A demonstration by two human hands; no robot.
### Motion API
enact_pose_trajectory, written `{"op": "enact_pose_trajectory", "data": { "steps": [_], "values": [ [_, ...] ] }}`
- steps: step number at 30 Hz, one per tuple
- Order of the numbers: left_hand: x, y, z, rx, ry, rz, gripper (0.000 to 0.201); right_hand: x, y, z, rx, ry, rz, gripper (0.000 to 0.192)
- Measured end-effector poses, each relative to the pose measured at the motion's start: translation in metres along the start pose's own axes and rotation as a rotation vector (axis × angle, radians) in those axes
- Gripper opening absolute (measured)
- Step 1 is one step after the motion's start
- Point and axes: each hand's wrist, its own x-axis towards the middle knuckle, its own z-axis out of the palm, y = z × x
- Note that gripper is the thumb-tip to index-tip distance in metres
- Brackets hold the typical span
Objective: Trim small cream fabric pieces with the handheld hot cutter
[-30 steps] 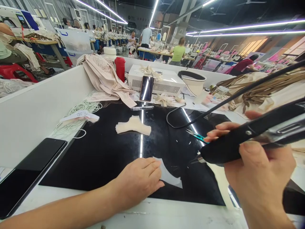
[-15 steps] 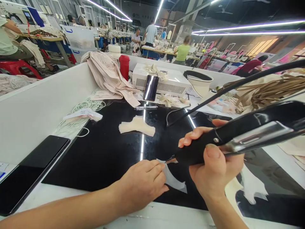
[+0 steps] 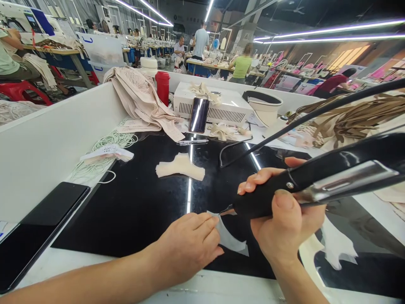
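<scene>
Nearest the camera, the left hand [image 3: 186, 247] lies palm down on a glossy black surface [image 3: 142, 202], its fingers flat and spread over the edge of a thin, pale translucent piece of fabric [image 3: 229, 238], pinning it down rather than gripping it. Just to the right, the right hand [image 3: 284, 219] has a closed grip around the black handle of a corded cutting tool [image 3: 316, 179], thumb on top and fingers wrapped beneath. The tool's narrow tip [image 3: 228, 210] meets the top edge of the fabric piece, right beside the left fingertips. A black cable [image 3: 316, 115] rises from the tool toward the upper right.

At the left edge lies a dark phone [image 3: 41, 228], screen up. Further back on the black surface sits a cream, T-shaped fabric piece [image 3: 180, 168]. Left of it is a coil of white cord [image 3: 107, 145]. Beyond stand a second phone [image 3: 198, 115] propped against a white box-shaped machine [image 3: 228, 109], a red bottle [image 3: 162, 88], and draped beige fabric [image 3: 142, 101]. Other people work at distant tables.
</scene>
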Motion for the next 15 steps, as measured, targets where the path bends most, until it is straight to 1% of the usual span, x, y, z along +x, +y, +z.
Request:
{"op": "enact_pose_trajectory", "data": {
  "steps": [7,15],
  "values": [
    [-0.0003,-0.0009,0.0001,0.000,0.029,0.001,0.026,-0.0010,-0.0002,-0.0001,-0.007,0.008,-0.020,0.040],
    [0.0004,-0.0005,0.0010,0.000,0.023,0.001,0.029,-0.0002,-0.0003,0.0020,-0.027,0.045,-0.007,0.036]
  ]
}}
